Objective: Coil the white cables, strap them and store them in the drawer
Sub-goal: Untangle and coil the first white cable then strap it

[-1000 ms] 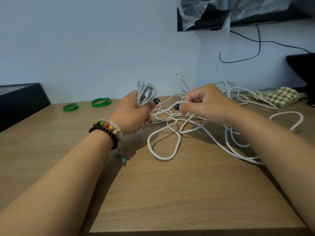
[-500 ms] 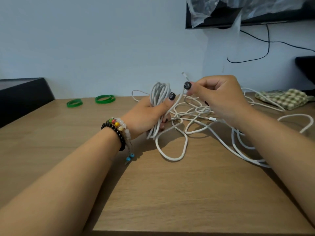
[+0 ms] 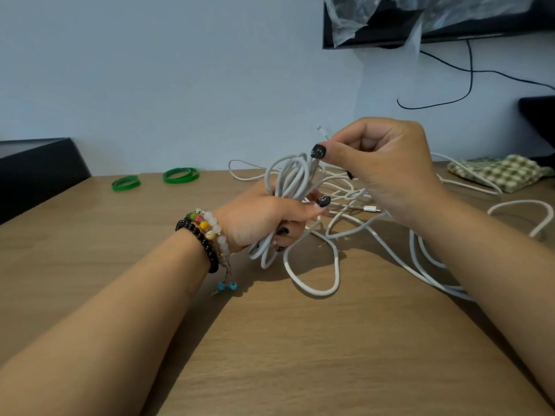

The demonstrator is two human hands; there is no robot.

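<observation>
my left hand (image 3: 264,217) grips a half-wound coil of white cable (image 3: 292,187) upright above the middle of the wooden worktop (image 3: 270,340), fingers curled round the bundle and thumb pressed across its front. my right hand (image 3: 381,169), raised just beside the top of the coil, pinches the cable between thumb and forefinger near its end, with the small white plug (image 3: 322,131) poking up past my knuckles. the rest of the white cables (image 3: 339,235) sprawl in loose loops over the right half of the worktop, one loop lying just in front of my left hand and others trailing toward the right edge. beaded bracelets (image 3: 207,232) circle my left wrist. two green bands (image 3: 180,175) lie near the far left edge of the worktop, close to the wall. a green checked cloth (image 3: 504,172) sits at the far right corner. a black cord (image 3: 468,73) hangs down the wall above it.
</observation>
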